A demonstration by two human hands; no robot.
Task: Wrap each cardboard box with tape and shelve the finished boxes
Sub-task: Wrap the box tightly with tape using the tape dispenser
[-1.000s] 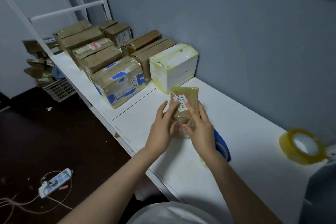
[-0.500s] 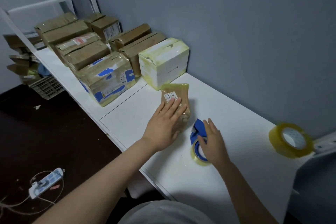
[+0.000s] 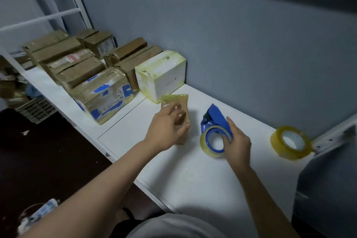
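A small flat brown box (image 3: 180, 102), glossy with tape, lies on the white table (image 3: 193, 176) in front of me. My left hand (image 3: 167, 128) grips its near end, fingers curled over the top. To the right, my right hand (image 3: 236, 141) holds a blue tape dispenser (image 3: 216, 118) with its clear tape roll (image 3: 211, 143), thumb and fingers around the roll's right side. The dispenser stands a little apart from the box.
Several taped brown boxes (image 3: 77, 67), a blue-marked box (image 3: 104, 94) and a white box (image 3: 162, 75) crowd the table's left along the grey wall. A second tape roll (image 3: 291, 142) lies far right. A grey basket (image 3: 36, 107) and power strip (image 3: 41, 211) are on the dark floor.
My right hand left the small box, reached the tape dispenser and lifted it upright. My left hand went from lying flat on the box to gripping it.
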